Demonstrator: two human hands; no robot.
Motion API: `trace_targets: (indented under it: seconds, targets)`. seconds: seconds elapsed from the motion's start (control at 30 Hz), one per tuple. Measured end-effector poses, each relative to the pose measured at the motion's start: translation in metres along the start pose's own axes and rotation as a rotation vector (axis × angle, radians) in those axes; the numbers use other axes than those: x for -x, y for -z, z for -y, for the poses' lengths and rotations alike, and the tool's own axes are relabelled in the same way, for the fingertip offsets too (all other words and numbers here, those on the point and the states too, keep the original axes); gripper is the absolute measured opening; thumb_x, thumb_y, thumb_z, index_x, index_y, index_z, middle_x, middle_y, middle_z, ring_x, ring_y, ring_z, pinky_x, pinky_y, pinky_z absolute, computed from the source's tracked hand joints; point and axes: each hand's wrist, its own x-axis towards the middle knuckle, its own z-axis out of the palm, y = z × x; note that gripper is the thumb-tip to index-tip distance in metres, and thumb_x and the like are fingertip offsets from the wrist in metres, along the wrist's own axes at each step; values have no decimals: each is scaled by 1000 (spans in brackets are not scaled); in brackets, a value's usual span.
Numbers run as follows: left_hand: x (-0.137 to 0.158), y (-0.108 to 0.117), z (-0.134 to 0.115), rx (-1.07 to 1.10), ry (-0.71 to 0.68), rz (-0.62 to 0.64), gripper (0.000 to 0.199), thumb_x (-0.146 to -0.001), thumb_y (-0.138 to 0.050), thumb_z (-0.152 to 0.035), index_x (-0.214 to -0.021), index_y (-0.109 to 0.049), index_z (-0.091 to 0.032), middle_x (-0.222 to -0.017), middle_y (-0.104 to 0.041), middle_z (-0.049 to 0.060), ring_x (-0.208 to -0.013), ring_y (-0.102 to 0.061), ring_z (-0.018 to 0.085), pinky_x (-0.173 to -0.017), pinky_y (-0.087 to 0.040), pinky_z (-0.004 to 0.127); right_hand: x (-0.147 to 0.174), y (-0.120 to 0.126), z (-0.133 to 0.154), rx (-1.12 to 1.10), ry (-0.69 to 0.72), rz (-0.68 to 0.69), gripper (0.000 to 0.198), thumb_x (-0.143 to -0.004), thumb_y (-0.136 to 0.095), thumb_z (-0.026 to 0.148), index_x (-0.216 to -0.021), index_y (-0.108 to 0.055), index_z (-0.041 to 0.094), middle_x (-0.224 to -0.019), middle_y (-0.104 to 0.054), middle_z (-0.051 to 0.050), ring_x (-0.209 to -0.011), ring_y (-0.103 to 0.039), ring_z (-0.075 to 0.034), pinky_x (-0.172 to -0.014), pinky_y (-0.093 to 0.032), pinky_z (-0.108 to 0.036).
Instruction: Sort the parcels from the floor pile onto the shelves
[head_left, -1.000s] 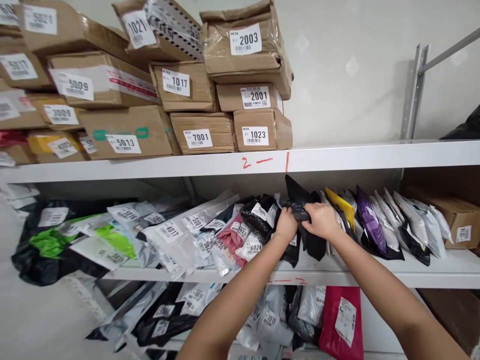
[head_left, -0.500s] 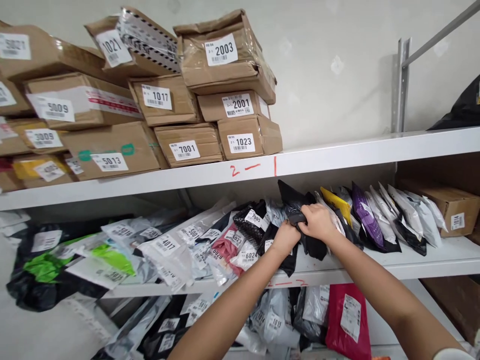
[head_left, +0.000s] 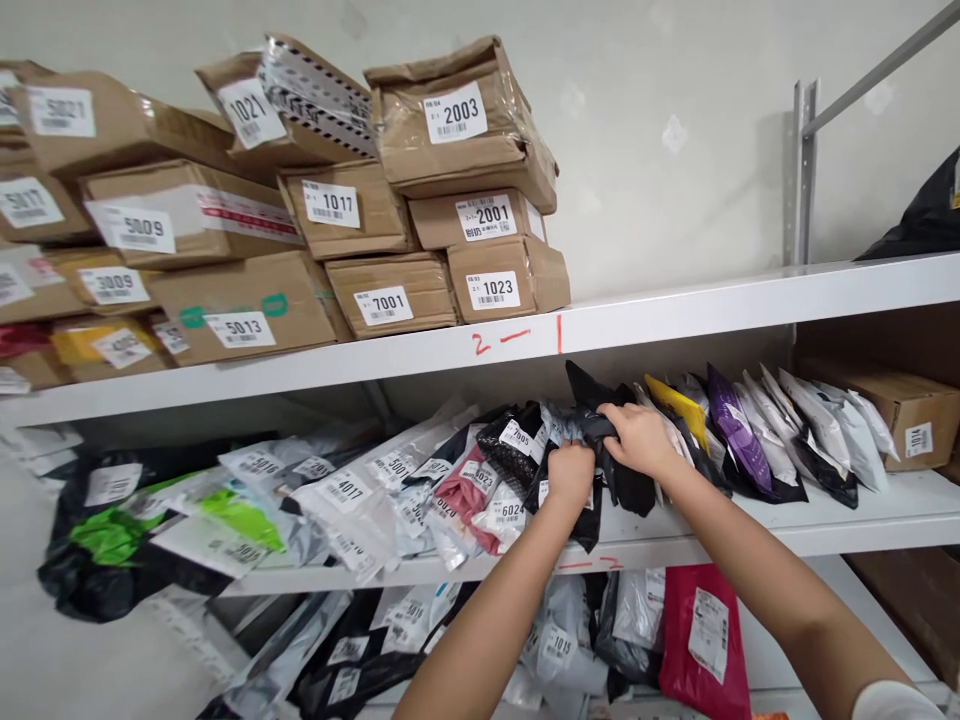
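Gripping black mailer (head_left: 626,470) on middle shelf (head_left: 862,525) with both hands. Right hand (head_left: 637,440) clenched over folded top edge of mailer, fingers wrapped round it. Left hand (head_left: 570,478) now lower than half a second ago, dropped from mailer's top to its left side, fingers curled behind it against bubble-wrap parcel (head_left: 514,445); grasp there only partly visible. Mailer upright in row of bags, wedged between bubble-wrap parcel and yellow bag (head_left: 679,405), bottom touching shelf. Not lifted clear, position in row same as before. Judged: hands repositioning to part or free mailer from neighbours, work still at gripping stage. Pink bag (head_left: 465,485) and white labelled mailers (head_left: 352,495) left of hands, untouched. Cardboard boxes (head_left: 465,215) on upper shelf (head_left: 675,310), well apart.
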Motion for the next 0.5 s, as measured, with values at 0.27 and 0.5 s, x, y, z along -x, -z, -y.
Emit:
trace_targets:
  seconds: [0.27,0.5]
  targets:
    - [2,9,-2,87,16,12,43,-92,-35,2,-119,-69,-1,-118,-70,26,-103,-73,33,-84,-58,39,-1,7,0,61,96,55,59,-75,-80,27,-128,-57,14,-117,-68,-12,-108,-58,-29,-85,-49,-37]
    - [-4,18,12,195,66,12,33,-101,-38,-11,-125,-60,-7,-107,-74,21,-101,-74,31,-83,-57,37,-1,7,-3,-3,86,37,61,-78,-72,22,-135,-51,14,-122,-66,-12,-109,-57,-28,-88,-48,-37]
